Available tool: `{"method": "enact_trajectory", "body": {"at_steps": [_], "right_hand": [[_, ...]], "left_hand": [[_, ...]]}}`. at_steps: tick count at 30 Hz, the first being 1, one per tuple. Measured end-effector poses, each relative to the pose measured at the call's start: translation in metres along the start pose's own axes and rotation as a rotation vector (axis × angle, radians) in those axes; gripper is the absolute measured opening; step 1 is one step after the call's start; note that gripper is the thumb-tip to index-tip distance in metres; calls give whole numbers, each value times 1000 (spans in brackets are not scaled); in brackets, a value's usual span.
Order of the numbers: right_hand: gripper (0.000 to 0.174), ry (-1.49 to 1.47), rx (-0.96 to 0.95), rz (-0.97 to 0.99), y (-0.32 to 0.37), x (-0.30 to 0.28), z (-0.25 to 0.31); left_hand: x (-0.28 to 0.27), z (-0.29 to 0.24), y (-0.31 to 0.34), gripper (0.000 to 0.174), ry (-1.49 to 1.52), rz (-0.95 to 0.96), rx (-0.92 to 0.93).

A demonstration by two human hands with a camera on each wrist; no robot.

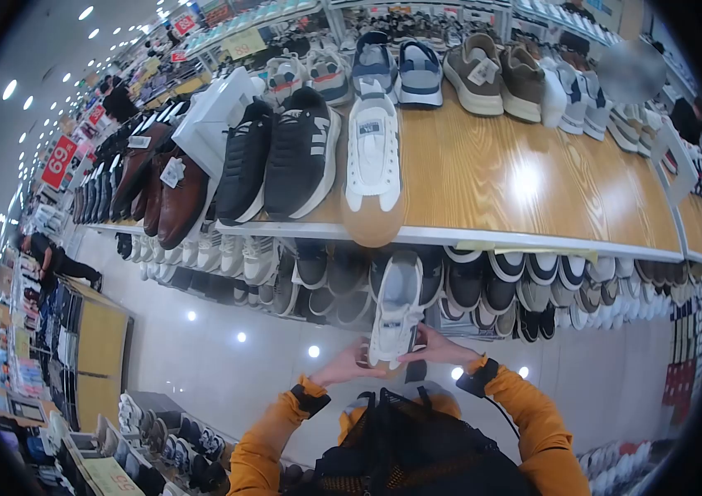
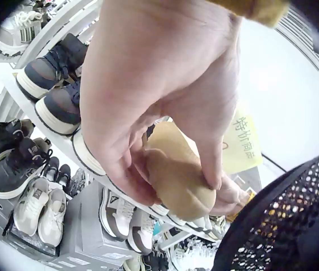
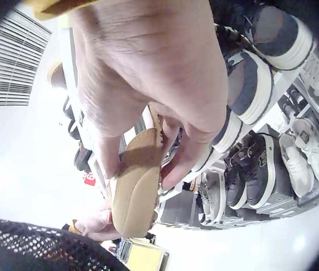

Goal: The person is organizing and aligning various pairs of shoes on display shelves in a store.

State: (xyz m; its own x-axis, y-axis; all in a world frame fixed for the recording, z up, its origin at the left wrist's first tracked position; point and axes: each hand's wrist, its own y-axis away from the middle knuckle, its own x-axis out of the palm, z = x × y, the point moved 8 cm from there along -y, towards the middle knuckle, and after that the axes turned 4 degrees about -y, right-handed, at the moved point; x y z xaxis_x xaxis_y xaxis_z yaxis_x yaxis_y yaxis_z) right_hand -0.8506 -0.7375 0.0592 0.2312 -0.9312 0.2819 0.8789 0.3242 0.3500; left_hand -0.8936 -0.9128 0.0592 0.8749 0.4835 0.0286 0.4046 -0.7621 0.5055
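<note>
In the head view, a white sneaker [image 1: 398,312] with a tan toe is held in front of the body, its toe end toward the person. The left hand [image 1: 346,362] grips its left side near the toe, and the right hand [image 1: 444,347] grips the right side. Up close in the left wrist view, the left thumb and fingers span the tan toe [image 2: 185,183]. The right wrist view has the right hand's fingers around the tan side [image 3: 138,195] of the sole. A matching white sneaker [image 1: 374,157] lies on the table, its tan toe jutting past the front edge.
A wooden display table [image 1: 483,165] stands ahead, with black sneakers [image 1: 305,157] and brown leather shoes [image 1: 179,194] at left. Rows of shoes [image 1: 483,285] line the shelves beneath its edge. Behind at lower left is another shoe rack [image 1: 169,438]. A person [image 1: 57,258] stands far left.
</note>
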Motion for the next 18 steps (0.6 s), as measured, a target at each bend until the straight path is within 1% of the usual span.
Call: {"method": "enact_trajectory", "body": {"at_steps": [1,3,5,6,7,8,9,11,13,14,15,17,18], "right_hand": [[86,57,23,-14,6,5,-5],[85,39,28,-63,25,14,-19],[82,-34,1,-31,44,29,-23],[80,-15,-26,-27,51,36,-25],[80,-18,-31,-41,59,42,-26],[79,-70,-61,-121,71,45,-21],[77,-122,-93,-201,82,48,-13],[78,-91,-69,-256,99,52,10],[82,216,-104,-395,114,46,36],[87,224,-187,-400,118,44,46],[87,226,-191,-413,120,43,56],[89,239,-382,-482,131,45,98],[89,243,-386,-491,132,45,113]], "left_hand": [[4,4,4,85,-56,21,12],[10,6,13,82,-116,53,26],[23,7,19,75,-62,202,44],[26,4,22,70,-115,234,91],[28,4,23,70,-122,247,93],[32,-4,26,71,-129,290,122],[36,-12,30,72,-137,334,152],[36,-28,31,75,-152,347,158],[39,-48,32,78,-164,361,164],[39,-62,33,79,-188,344,205],[39,-76,33,80,-213,326,247],[43,-94,32,81,-209,333,282],[41,-108,29,80,-126,288,339]]}}
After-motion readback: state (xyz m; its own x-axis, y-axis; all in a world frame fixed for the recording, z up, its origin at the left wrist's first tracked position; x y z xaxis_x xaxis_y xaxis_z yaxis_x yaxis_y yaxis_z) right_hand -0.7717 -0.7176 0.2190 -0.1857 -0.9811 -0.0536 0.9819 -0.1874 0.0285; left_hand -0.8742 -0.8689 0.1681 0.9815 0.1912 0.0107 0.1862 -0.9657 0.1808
